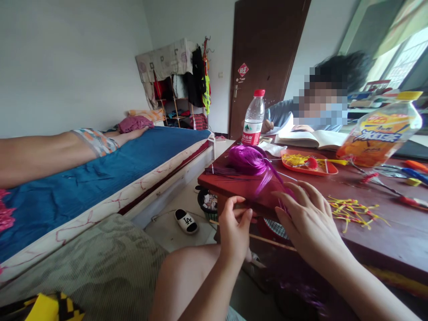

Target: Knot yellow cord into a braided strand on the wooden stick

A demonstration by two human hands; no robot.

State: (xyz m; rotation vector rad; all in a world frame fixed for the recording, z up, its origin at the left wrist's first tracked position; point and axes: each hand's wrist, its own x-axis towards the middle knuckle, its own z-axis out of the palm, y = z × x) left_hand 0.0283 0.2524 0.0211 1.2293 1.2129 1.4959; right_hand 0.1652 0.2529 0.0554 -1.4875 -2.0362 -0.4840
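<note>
Head, right hand (309,220) half-curled, by purple strands (251,161)

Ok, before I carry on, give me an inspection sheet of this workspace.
Surface: red-brown table, crowded toward the far side.
Job's things: purple strands bundled near the table's left corner, trailing toward the right hand; yellow-and-red knotted cords loosely piled.
Clutter: red-capped bottle, yellow-capped bottle, orange tray holding yellow pieces, open book.
Hands: left hand at the table edge, thumb and fingers close together; right fingers bent near the strands. Grip unclear on both.
Cables: nothing seen for certain.
Surroundings: person across the table, pen in hand; bed to the left; slipper on the floor.
</note>
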